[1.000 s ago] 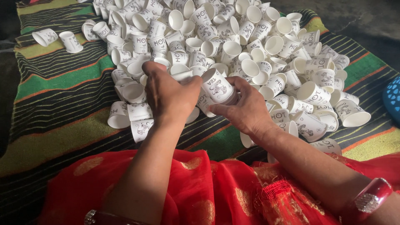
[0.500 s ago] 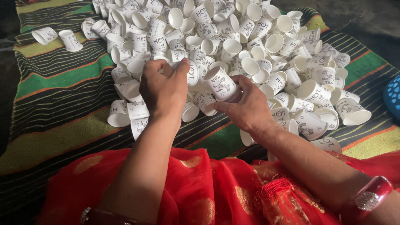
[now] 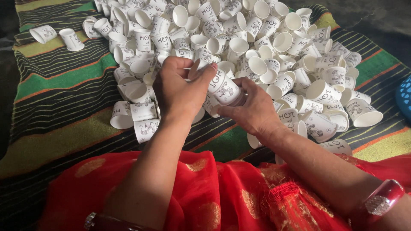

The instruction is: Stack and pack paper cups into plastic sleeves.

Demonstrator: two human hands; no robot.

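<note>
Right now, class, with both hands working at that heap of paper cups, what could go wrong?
1. The right hand grips a thin white paper cup by its wall; squeezing might crush it.
2. The left hand works against the loose cup pile; a nudge could send cups rolling across the striped mat.
3. Cups near the mat's edge may roll onto the floor.

A striped mat (image 3: pixel 55 98) covers the floor, with bands of green, yellow, black and thin orange lines running diagonally. Beyond the far right corner of the mat, a dark grey floor (image 3: pixel 376 21) shows, rough and dull. At the right edge, a piece of a blue plastic thing (image 3: pixel 404 100) is visible. The light is soft and even, like daylight.
</note>
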